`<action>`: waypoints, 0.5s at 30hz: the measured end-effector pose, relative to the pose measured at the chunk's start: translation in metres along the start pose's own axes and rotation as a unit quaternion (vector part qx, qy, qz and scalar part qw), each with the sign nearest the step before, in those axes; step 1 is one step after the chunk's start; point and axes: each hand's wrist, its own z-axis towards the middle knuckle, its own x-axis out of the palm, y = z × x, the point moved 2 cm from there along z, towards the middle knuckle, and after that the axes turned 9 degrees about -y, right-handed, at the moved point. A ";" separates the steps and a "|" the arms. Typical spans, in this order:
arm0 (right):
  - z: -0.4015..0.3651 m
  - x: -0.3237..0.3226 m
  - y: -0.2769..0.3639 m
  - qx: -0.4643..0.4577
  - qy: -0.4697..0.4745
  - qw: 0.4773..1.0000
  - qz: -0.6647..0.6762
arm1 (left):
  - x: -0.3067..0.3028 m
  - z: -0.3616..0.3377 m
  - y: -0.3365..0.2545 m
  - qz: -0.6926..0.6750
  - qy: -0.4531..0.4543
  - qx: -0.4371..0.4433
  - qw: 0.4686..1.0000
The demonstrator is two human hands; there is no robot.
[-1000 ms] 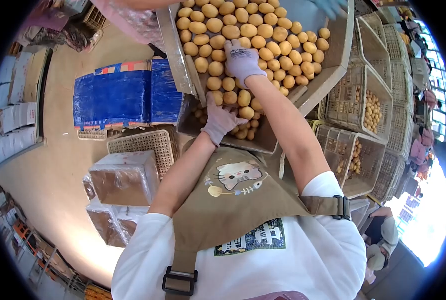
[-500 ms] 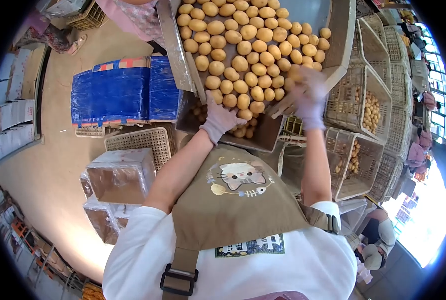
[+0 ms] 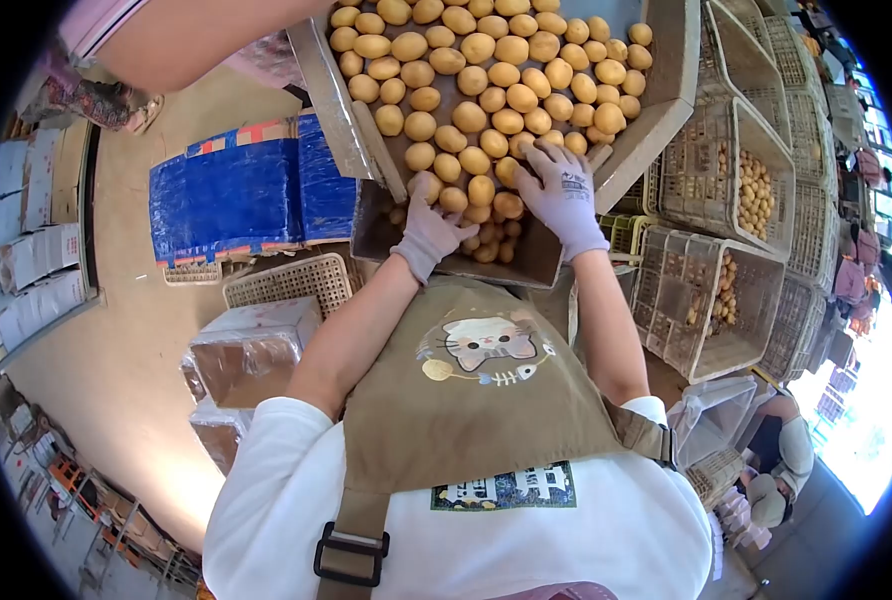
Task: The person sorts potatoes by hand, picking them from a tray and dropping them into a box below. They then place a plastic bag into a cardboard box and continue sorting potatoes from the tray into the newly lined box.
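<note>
Many small, round yellow-orange fruits (image 3: 469, 117) lie across a sloping sorting tray (image 3: 656, 135) with grey side walls. At the tray's narrow front end, more of them sit in a bin (image 3: 541, 262) just below. My left hand (image 3: 432, 236), in a pale glove, is at the left of this opening, thumb and fingers apart beside the lowest fruits. On the opposite side my right hand (image 3: 567, 197), gloved too, rests its spread fingers on the fruits at the tray's right front corner. Its fingertips touch the fruits, and its palm faces down.
Plastic crates (image 3: 711, 300) holding similar fruits are stacked at the right. To the left stand a blue-covered stack (image 3: 224, 200), a beige crate (image 3: 291, 282) and plastic-wrapped boxes (image 3: 254, 345). Another person's arm (image 3: 181, 45) reaches in at the top left.
My right hand has come down and left from the tray's right side onto the front fruits. My left hand stays near the opening. Another person's arm has entered at top left.
</note>
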 end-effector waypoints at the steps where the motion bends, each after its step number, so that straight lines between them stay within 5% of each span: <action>1: 0.007 -0.001 -0.005 0.052 0.107 0.993 0.001 | -0.009 0.007 -0.002 0.040 0.011 0.012 0.999; 3: 0.027 -0.002 -0.015 0.152 0.318 0.936 -0.001 | -0.019 0.012 -0.002 0.100 0.009 0.040 0.994; 4: 0.035 -0.001 -0.017 0.227 0.220 0.948 0.035 | -0.019 0.011 -0.002 0.120 -0.002 0.057 0.991; 5: 0.034 0.010 -0.018 0.133 0.017 0.991 0.022 | -0.019 0.009 -0.004 0.141 -0.014 0.074 0.987; 6: 0.027 0.026 -0.010 0.091 0.070 0.993 -0.028 | -0.022 0.015 -0.002 0.156 0.005 0.117 0.981; 8: 0.010 0.032 0.026 0.077 0.224 0.970 -0.057 | -0.020 0.010 -0.005 0.038 0.026 0.057 0.997; 12: -0.015 0.029 0.013 -0.020 0.272 0.962 -0.027 | 0.001 -0.013 -0.004 0.029 -0.048 0.050 0.997; 13: -0.013 0.031 0.008 0.033 0.214 0.976 0.031 | -0.003 -0.007 -0.002 0.042 -0.055 0.048 0.996; 15: -0.009 0.037 -0.006 0.138 0.087 0.976 0.143 | -0.056 0.061 -0.002 0.326 0.032 0.252 0.911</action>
